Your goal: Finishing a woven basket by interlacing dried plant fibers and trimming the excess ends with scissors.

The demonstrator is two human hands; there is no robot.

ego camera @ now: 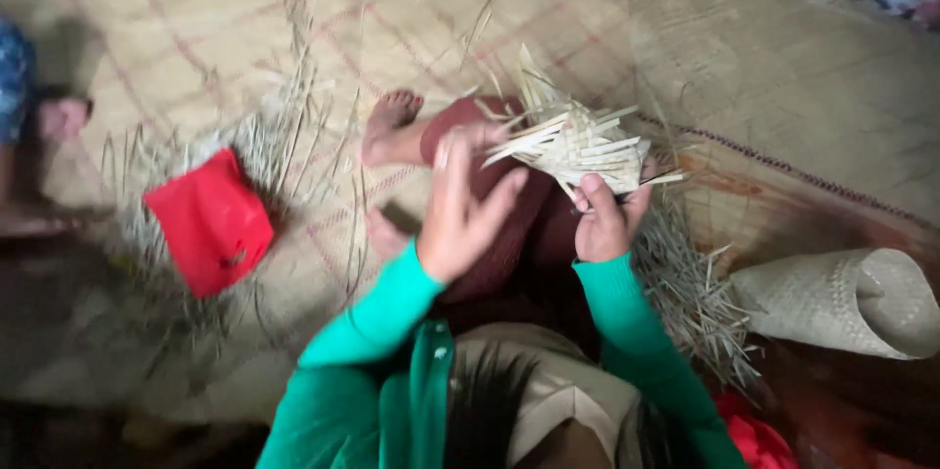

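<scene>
- Two hands work at one half-woven piece of pale straw [578, 146], held just above the person's knee.
- Right hand [605, 219]: its grip is closed on the lower edge of the woven piece, thumb on top, fingers tucked under; loose strip ends fan out above and to both sides of that grip.
- Left hand [460, 205]: fingers spread and loose, holding nothing firmly that I can tell; the fingertips lie at the near-left edge of the woven piece, just beside the other grip. The hand is blurred.
- Beneath both grips lies a dark red skirt [529, 224], with bare feet [390, 126] showing past it to the left.
- Right of the right grip, a heap of loose straw strips [690, 298] lies on the floor mat [734, 48].
- Further right, a finished woven cone basket [852, 303] lies on its side; whether anything is inside cannot be told.
- Well left of the left grip, a red plastic bag [211, 224] sits among scattered straw, its contents hidden.
- At the far left edge, another person's foot [61, 117] shows.
</scene>
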